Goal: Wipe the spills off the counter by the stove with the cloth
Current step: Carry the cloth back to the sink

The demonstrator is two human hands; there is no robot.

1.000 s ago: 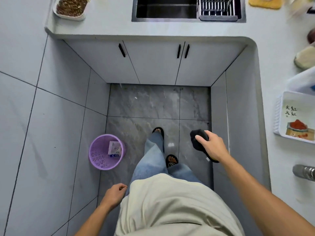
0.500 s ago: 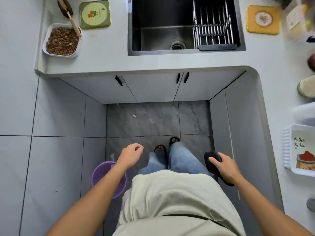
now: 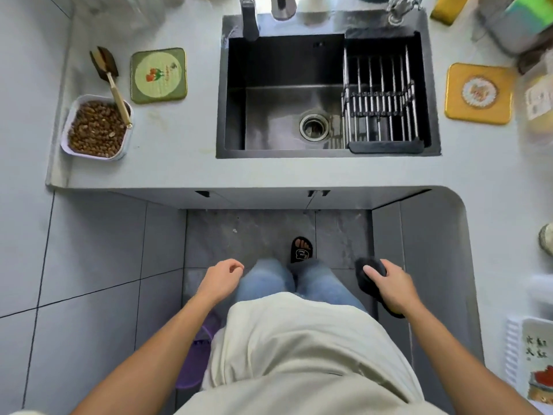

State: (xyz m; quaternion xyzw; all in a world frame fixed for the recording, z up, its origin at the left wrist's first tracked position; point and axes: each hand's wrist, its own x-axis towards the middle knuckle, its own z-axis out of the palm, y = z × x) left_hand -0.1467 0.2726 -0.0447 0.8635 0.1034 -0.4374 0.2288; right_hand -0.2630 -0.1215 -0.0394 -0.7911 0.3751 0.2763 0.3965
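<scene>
My right hand [image 3: 392, 283] grips a dark grey cloth [image 3: 366, 278] at hip height, in front of the right-hand cabinet side and below the counter's level. Part of the cloth hangs under my palm. My left hand [image 3: 220, 280] hangs empty beside my left thigh with fingers loosely curled. The pale grey counter [image 3: 185, 163] runs across the top of the view and turns down the right side. No stove shows in view.
A black sink [image 3: 287, 94] with a dish rack [image 3: 380, 103] sits in the counter. Left of it are a tray of brown beans [image 3: 95, 128] with a spoon and a green coaster [image 3: 158, 74]. A yellow coaster [image 3: 478, 92] lies right. A purple basket [image 3: 194, 351] stands on the floor.
I have walked toward the sink counter and the view tilted up, showing the whole sink. My left hand rose from beside my hip. My right hand kept hold of the cloth.
</scene>
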